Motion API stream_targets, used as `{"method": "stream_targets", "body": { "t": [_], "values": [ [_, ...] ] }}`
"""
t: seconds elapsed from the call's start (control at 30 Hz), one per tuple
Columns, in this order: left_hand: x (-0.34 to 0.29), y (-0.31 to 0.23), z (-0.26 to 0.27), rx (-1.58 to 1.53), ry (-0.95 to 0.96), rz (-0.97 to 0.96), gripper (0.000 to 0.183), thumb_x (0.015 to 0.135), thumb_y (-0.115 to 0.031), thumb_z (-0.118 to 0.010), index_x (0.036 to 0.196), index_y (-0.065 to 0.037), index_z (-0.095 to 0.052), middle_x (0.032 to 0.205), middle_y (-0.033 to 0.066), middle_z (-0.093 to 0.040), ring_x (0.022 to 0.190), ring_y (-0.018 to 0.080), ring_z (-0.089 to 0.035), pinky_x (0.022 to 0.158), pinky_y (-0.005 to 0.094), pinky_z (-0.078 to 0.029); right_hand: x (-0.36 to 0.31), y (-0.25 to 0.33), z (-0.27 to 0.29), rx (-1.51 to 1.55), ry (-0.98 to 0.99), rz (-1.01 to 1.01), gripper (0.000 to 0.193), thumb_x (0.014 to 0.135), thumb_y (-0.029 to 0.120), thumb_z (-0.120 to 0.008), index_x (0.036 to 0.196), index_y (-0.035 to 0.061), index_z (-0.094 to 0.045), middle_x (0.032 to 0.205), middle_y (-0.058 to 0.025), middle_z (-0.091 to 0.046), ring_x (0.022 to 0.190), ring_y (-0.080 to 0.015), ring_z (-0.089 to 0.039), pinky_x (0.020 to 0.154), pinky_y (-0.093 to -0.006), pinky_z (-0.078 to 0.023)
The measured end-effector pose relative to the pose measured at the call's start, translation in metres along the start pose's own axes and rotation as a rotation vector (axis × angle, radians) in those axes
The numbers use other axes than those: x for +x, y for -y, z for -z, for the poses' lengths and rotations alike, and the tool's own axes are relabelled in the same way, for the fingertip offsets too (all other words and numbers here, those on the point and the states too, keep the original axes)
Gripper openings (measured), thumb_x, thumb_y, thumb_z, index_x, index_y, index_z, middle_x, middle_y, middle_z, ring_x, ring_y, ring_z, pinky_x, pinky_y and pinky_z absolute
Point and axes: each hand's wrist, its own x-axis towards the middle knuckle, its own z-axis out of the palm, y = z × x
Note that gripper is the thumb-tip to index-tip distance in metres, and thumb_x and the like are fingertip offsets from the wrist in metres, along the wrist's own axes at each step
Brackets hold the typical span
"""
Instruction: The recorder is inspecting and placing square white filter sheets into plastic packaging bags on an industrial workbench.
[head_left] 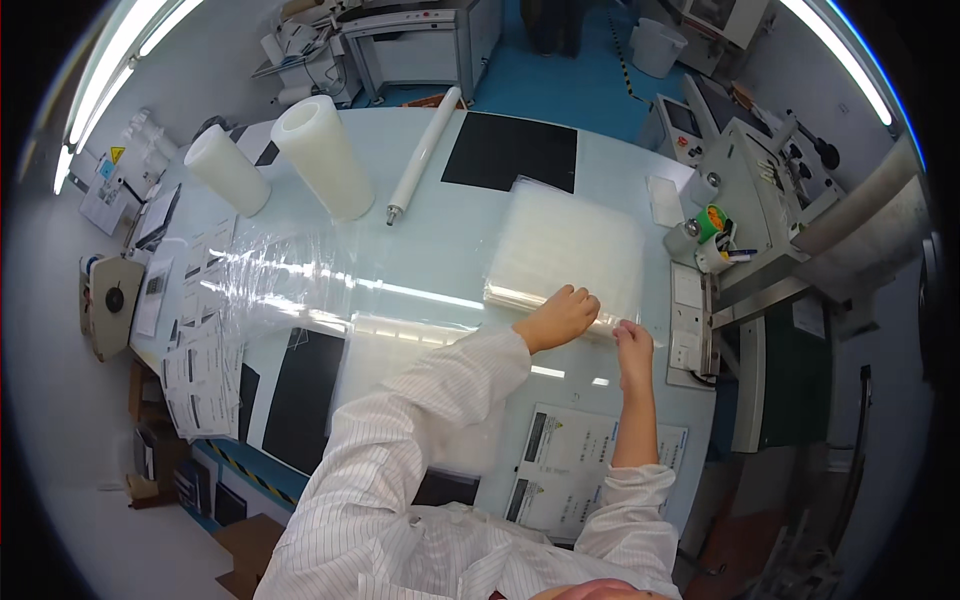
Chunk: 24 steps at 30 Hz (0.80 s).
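Observation:
A stack of clear plastic sheets lies on the right half of the pale table. At its near edge, my left hand is closed with the fingers curled down on the sheets. Just to the right, at the near right corner of the stack, my right hand pinches the edge of the film between thumb and fingers. A second pile of clear sheets lies nearer to me, partly under my left forearm. How many sheets my fingers hold cannot be made out.
Two thick white film rolls stand at the back left, beside a long white roller. Crumpled clear film lies left. Black mats and printed sheets are on the table. A pen cup stands by the right edge.

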Motion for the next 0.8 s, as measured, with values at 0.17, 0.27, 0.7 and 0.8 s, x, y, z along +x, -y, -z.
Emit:
{"method": "stream_targets", "body": {
  "t": [0.17,0.27,0.7,0.8],
  "values": [
    [-0.008,0.010,0.014,-0.096,0.153,-0.120,0.023,0.078,-0.018,-0.062,0.097,-0.006,-0.062,0.095,0.0026,-0.058,0.088,0.0193,-0.053,0.072,0.0320,-0.044,-0.022,-0.002,-0.005,0.133,-0.024,-0.071,0.038,0.088,0.017,-0.056,0.121,-0.0026,-0.059,0.099,-0.0064,-0.064,0.082,-0.0136,-0.054,0.074,-0.0270,-0.045],
    [-0.013,0.010,0.024,-0.072,0.167,-0.127,0.020,0.078,-0.016,-0.062,0.096,-0.007,-0.062,0.088,0.0025,-0.056,0.086,0.0192,-0.054,0.072,0.0316,-0.044,-0.031,0.002,-0.009,0.162,-0.031,-0.038,0.033,0.093,0.015,-0.054,0.119,-0.0062,-0.058,0.103,-0.0110,-0.063,0.090,-0.0139,-0.057,0.080,-0.0255,-0.046],
    [-0.027,-0.030,0.056,-0.289,-0.071,-0.075,0.032,0.075,-0.003,-0.062,0.107,0.000,-0.060,0.102,0.0118,-0.059,0.096,0.0260,-0.057,0.084,0.0369,-0.047,-0.075,0.017,-0.028,0.883,0.101,-0.286,0.020,0.093,0.016,-0.058,0.099,-0.0031,-0.063,0.091,-0.0111,-0.066,0.080,-0.0162,-0.063,0.077,-0.0273,-0.052],
    [-0.034,-0.035,0.047,-0.337,0.018,-0.017,0.033,0.074,-0.003,-0.068,0.106,-0.001,-0.062,0.099,0.0105,-0.062,0.092,0.0275,-0.060,0.078,0.0371,-0.050,-0.077,0.007,-0.033,0.833,0.054,-0.236,0.019,0.092,0.015,-0.059,0.097,-0.0023,-0.064,0.090,-0.0098,-0.067,0.080,-0.0158,-0.063,0.079,-0.0281,-0.052]
  ]
}}
